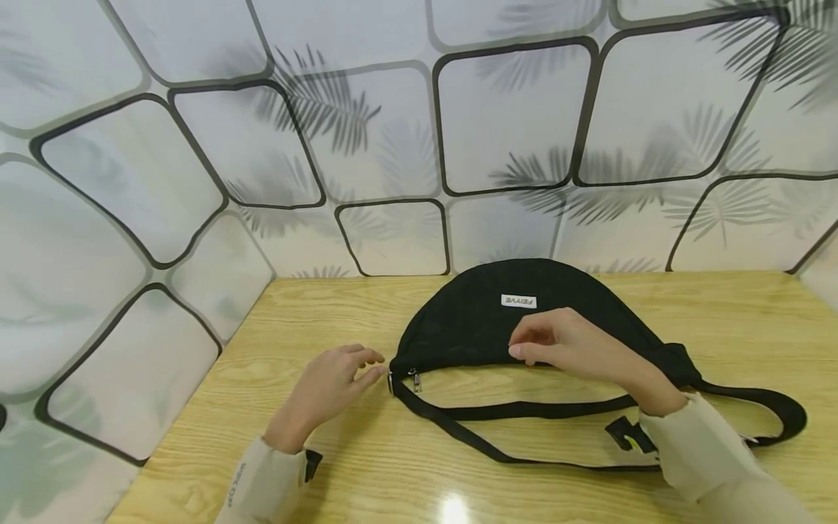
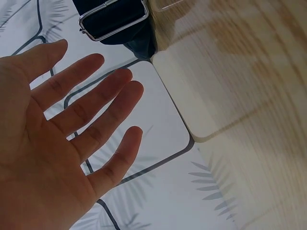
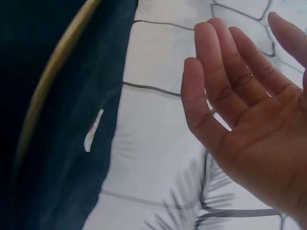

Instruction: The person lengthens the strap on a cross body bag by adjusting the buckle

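Note:
A black waist bag lies on the wooden table with its curved side toward the wall and a small white label upside down on its front. My left hand hovers beside the bag's left end, fingers spread and holding nothing. Close to its fingertips are a metal strap buckle and a zipper pull. Over the bag's near edge, my right hand is raised with loosely bent fingers and nothing in them. The right wrist view shows its palm beside the bag.
The bag's black strap loops across the table on the near side and out to the right. A black buckle piece lies by the right sleeve. Behind the table rises a patterned wall, with another at the left.

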The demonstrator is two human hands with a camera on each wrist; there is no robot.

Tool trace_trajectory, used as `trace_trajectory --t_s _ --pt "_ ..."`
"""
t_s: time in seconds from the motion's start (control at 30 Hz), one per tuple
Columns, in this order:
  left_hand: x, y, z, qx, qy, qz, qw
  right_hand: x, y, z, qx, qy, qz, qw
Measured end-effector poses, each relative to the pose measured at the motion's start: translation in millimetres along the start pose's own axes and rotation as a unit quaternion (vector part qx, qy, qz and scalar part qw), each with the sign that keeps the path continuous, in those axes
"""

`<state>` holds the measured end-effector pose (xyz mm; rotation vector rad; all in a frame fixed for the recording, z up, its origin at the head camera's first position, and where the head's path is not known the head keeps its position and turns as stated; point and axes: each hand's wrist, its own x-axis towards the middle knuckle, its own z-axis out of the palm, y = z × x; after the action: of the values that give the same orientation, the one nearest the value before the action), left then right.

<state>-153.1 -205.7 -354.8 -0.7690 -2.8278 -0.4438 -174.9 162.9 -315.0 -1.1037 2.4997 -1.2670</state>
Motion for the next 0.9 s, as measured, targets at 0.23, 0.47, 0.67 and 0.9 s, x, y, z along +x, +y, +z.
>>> trace_trajectory --t_s 0.23,0.47,0.67,0.9 --pt "-0.8 0.4 1.2 -0.003 -0.012 0.009 0.9999 14.3 26.0 1.2 0.021 0.005 0.009 0.9997" --pt "-1.4 0.7 3.3 -0.001 -0.017 0.014 0.9998 23.1 43.4 3.9 0.073 0.005 0.012 0.9972" --pt "1.2 0.2 4.9 -0.022 -0.023 0.003 0.9995 33.2 33.8 10.1 0.086 -0.019 0.001 0.9961" --pt "4.8 -4.0 3.2 -0.112 -0.074 0.031 0.9905 48.4 1.2 31.0 0.114 -0.079 -0.002 0.9903"
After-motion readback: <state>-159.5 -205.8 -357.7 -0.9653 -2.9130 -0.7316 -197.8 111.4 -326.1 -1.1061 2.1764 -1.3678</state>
